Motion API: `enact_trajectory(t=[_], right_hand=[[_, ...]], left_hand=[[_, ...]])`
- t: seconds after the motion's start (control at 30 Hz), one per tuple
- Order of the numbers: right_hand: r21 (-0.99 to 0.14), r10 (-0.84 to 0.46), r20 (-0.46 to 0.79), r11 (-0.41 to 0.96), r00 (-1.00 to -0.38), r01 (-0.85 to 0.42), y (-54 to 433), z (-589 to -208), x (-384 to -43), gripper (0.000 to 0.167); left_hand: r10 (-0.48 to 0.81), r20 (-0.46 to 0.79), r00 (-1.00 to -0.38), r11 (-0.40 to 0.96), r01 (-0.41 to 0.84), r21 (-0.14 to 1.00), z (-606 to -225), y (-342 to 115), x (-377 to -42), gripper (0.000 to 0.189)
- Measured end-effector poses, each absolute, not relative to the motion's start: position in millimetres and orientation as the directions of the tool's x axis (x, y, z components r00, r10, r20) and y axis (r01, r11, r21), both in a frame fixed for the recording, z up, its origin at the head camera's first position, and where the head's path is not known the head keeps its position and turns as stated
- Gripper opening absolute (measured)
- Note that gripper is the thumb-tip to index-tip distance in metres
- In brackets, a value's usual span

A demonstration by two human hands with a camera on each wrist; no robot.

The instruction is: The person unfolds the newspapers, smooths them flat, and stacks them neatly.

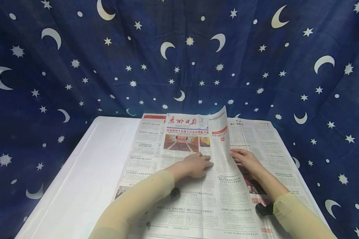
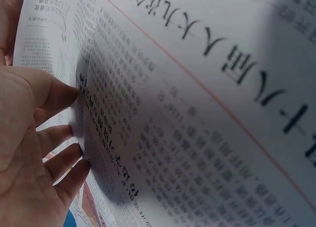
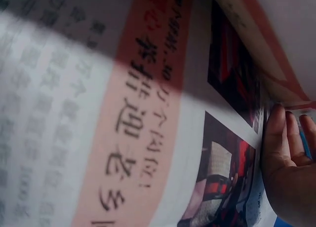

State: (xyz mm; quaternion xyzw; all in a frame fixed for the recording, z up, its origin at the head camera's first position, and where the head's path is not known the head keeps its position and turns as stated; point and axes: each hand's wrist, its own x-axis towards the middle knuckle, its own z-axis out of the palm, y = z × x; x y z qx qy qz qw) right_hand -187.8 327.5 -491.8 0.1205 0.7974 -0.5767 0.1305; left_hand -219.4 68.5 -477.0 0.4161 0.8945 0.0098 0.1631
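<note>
A printed newspaper sheet (image 1: 185,186) lies over another newspaper sheet (image 1: 263,142), its right part bent upward into a raised flap (image 1: 219,139). My left hand (image 1: 197,165) rests on the upper sheet, left of the flap, with fingers spread toward it. In the left wrist view its fingertips (image 2: 74,150) touch the printed paper. On the other side, my right hand (image 1: 249,162) has its fingertips at the flap's lower right edge. The right wrist view shows these fingers (image 3: 276,133) extended against the paper, with a red-bordered part of a page above them.
The newspapers lie on a white table (image 1: 86,159), bare along its left side. Behind it hangs a dark blue cloth (image 1: 179,56) with moons and stars. Small dark devices (image 1: 264,209) sit at both wrists.
</note>
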Motion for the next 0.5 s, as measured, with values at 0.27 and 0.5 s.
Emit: enact_trajectory(t=[0.27, 0.5], right_hand=[[-0.887, 0.045, -0.349, 0.307, -0.936, 0.346, 325.8, -490.8, -185.9, 0.066], [-0.886, 0.058, -0.353, 0.301, -0.934, 0.353, 325.5, -489.7, -185.2, 0.066]], left_hand=[[0.745, -0.282, -0.604, 0.657, 0.738, 0.156, -477.2, 68.5, -218.9, 0.054], [0.744, -0.287, -0.603, 0.656, 0.741, 0.144, -475.8, 68.4, -218.7, 0.054]])
